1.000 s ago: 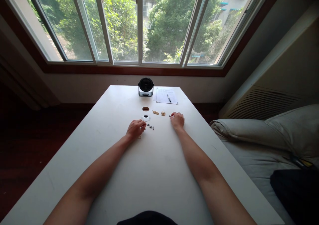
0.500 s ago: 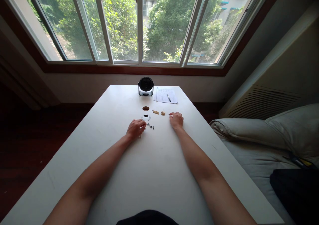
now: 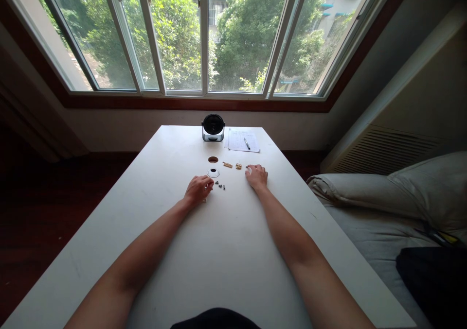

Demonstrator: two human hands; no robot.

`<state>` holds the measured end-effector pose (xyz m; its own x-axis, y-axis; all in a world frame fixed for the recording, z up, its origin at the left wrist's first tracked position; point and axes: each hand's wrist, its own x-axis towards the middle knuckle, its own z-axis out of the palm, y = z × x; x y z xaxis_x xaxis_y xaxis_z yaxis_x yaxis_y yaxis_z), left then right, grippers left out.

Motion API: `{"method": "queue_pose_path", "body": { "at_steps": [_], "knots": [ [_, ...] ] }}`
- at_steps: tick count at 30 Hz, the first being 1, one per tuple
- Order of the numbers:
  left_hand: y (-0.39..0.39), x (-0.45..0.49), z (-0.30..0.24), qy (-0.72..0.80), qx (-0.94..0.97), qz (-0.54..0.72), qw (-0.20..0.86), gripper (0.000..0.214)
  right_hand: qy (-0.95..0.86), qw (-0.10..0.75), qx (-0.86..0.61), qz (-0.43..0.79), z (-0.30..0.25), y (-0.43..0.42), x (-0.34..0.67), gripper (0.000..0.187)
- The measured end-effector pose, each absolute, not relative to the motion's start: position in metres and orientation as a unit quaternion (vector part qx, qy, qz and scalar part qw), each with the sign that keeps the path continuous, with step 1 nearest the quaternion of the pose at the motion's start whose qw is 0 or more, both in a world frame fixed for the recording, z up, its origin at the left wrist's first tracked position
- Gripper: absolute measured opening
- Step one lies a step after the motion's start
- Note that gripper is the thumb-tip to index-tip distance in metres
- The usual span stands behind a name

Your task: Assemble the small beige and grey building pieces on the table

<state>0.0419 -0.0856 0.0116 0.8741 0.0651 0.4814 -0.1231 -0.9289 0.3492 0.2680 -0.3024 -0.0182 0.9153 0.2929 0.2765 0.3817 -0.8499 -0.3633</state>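
My left hand (image 3: pixel 199 188) rests on the white table with its fingers curled together. What they hold, if anything, is too small to name; a pale bit shows under the hand. Just right of its fingertips lie several small dark metal pieces (image 3: pixel 220 186), which look like screws or nuts. Across from it, my right hand (image 3: pixel 257 177) is low over the tabletop, fingers bent and closed, with a tiny dark bit at the tips. Left of that hand are a short light-wood block (image 3: pixel 238 166) and a longer, notched light-wood strip (image 3: pixel 227 164).
A white ring (image 3: pixel 213 173) lies in front of a round hole (image 3: pixel 213 159) in the table (image 3: pixel 226 251). Farther back stand a small black fan (image 3: pixel 213 126) and printed sheets (image 3: pixel 237 139) with a pen (image 3: pixel 247 144) on top. To the right is a cushioned seat (image 3: pixel 357 217).
My right hand has shifted slightly left, toward the short wooden block. My left hand stays almost where it was, and the small pieces lie as before.
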Motion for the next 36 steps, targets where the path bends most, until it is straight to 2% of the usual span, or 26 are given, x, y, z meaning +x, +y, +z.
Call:
{"method": "queue_pose_path", "body": {
  "at_steps": [8,14,19,27,36],
  "knots": [
    [-0.083,0.045,0.005,-0.027,0.953,0.233,0.189,0.014,-0.203,0.234,-0.944,-0.115,-0.025,-0.301,0.272,0.033],
    [-0.083,0.046,0.006,-0.031,0.956,0.223,0.187,0.015,-0.225,0.194,-0.95,-0.095,-0.032,-0.298,0.274,0.044],
    [-0.084,0.044,0.007,-0.032,0.959,0.213,0.186,0.016,-0.229,0.205,-0.947,-0.095,-0.035,-0.299,0.277,0.05],
    [-0.085,0.044,0.009,-0.038,0.961,0.205,0.183,0.018,-0.177,0.327,-0.917,-0.145,-0.029,-0.301,0.279,0.028],
    [-0.107,0.041,0.012,-0.178,0.962,0.143,0.149,0.04,-0.195,0.373,-0.9,-0.117,-0.021,-0.294,0.264,0.026]
  ]
}}
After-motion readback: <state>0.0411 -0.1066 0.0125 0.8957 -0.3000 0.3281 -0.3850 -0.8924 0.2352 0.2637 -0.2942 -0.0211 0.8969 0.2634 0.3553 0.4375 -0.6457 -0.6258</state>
